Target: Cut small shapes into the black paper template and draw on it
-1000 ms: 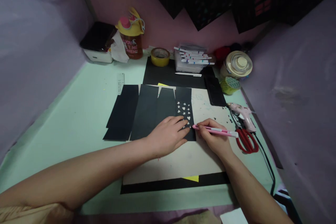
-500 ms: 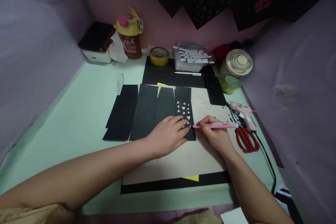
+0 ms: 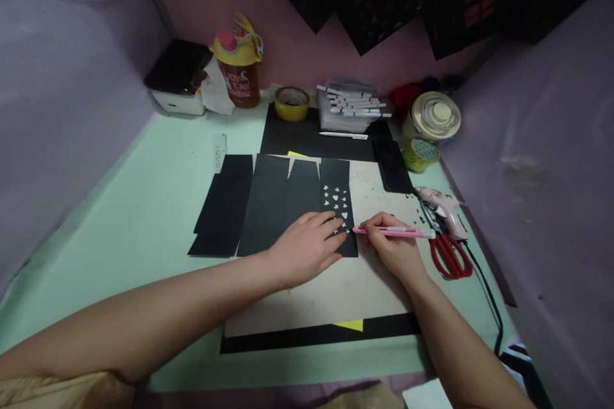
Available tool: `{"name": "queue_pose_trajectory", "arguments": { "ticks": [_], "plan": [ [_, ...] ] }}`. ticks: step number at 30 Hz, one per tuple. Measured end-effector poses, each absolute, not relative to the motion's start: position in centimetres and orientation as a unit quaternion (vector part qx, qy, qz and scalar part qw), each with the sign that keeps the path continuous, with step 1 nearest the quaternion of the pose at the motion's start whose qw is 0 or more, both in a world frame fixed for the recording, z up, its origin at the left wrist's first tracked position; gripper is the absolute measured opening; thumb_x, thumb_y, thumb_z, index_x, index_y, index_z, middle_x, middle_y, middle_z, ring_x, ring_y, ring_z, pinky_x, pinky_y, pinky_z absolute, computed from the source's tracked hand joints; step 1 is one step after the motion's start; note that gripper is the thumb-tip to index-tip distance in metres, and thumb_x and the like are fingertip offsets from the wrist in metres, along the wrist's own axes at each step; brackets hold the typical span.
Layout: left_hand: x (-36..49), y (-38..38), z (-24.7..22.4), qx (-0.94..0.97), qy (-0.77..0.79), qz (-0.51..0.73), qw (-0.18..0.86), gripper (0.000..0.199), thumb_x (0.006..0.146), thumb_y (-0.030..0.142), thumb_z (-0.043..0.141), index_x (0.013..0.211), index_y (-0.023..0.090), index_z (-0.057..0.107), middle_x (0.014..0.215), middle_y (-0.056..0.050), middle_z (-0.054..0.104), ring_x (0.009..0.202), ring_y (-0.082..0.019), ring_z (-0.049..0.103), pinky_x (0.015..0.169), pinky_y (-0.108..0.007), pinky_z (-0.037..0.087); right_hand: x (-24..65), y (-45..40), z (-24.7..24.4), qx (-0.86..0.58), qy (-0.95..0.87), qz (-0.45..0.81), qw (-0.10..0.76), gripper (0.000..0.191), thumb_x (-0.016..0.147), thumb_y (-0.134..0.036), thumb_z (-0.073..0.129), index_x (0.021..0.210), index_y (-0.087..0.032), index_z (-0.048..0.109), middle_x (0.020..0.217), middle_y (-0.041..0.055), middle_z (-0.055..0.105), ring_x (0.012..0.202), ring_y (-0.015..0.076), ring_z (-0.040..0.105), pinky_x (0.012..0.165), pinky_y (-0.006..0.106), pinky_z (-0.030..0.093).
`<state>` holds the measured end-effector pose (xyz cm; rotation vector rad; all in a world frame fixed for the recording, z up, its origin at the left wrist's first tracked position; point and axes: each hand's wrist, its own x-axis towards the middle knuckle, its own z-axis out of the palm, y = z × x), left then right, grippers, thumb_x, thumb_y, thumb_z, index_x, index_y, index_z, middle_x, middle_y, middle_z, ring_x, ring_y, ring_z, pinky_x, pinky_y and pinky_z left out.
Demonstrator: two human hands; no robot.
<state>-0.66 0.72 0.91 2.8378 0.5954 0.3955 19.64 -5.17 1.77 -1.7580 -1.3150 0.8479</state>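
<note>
My right hand [image 3: 394,246] pinches a slim pink pen-shaped tool [image 3: 407,232]. Its dark tip meets the right edge of a black paper strip [image 3: 334,172], near the lowest small star; the tip is too small to make out. Pale star and heart shapes [image 3: 336,198] cover the middle of that strip. Fingers slightly spread, my left hand [image 3: 307,249] lies flat over the strip's lower left and hides some shapes. Left of it are more black paper panels [image 3: 261,204]. Under them lies a pale board [image 3: 316,300].
Red-handled scissors [image 3: 451,257] and a pink glue gun [image 3: 444,208] with a black cord lie at right, beside dark scraps. Behind are a phone [image 3: 392,166], tape rolls [image 3: 291,104], a box of markers [image 3: 352,105], a white pen [image 3: 343,135] and a bottle [image 3: 240,77]. A ruler [image 3: 219,152] lies left.
The pink tool's rear end has dipped slightly, while its tip stays at nearly the same spot. My left hand has not visibly moved.
</note>
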Motion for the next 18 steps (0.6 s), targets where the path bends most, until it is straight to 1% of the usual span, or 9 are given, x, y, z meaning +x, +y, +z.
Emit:
{"name": "queue_pose_trajectory", "arguments": {
  "ticks": [4, 13, 18],
  "plan": [
    [-0.64, 0.7, 0.87, 0.963, 0.204, 0.138, 0.108, 0.034, 0.093, 0.036, 0.055, 0.121, 0.017, 0.06, 0.132, -0.009, 0.056, 0.127, -0.027, 0.045, 0.102, -0.042, 0.037, 19.71, -5.22, 1.68, -0.685, -0.517, 0.346, 0.379, 0.015, 0.083, -0.026, 0.057, 0.07, -0.021, 0.06, 0.057, -0.0024, 0.061, 0.05, 0.0133, 0.053, 0.052, 0.026, 0.04],
    [-0.62, 0.69, 0.83, 0.964, 0.201, 0.143, 0.099, 0.034, 0.092, 0.036, 0.055, 0.12, 0.017, 0.06, 0.132, -0.009, 0.056, 0.125, -0.028, 0.046, 0.102, -0.042, 0.038, 19.79, -5.28, 1.38, -0.681, -0.521, 0.337, 0.389, 0.017, 0.084, -0.027, 0.057, 0.07, -0.02, 0.059, 0.056, -0.0019, 0.061, 0.051, 0.0138, 0.054, 0.054, 0.026, 0.042],
    [-0.65, 0.7, 0.77, 0.963, 0.2, 0.149, 0.098, 0.034, 0.092, 0.037, 0.056, 0.12, 0.017, 0.06, 0.131, -0.009, 0.056, 0.125, -0.028, 0.046, 0.102, -0.042, 0.039, 19.93, -5.37, 1.39, -0.683, -0.516, 0.33, 0.399, 0.016, 0.086, -0.031, 0.058, 0.075, -0.02, 0.062, 0.058, -0.0012, 0.062, 0.052, 0.0143, 0.056, 0.053, 0.027, 0.044]
  ]
}}
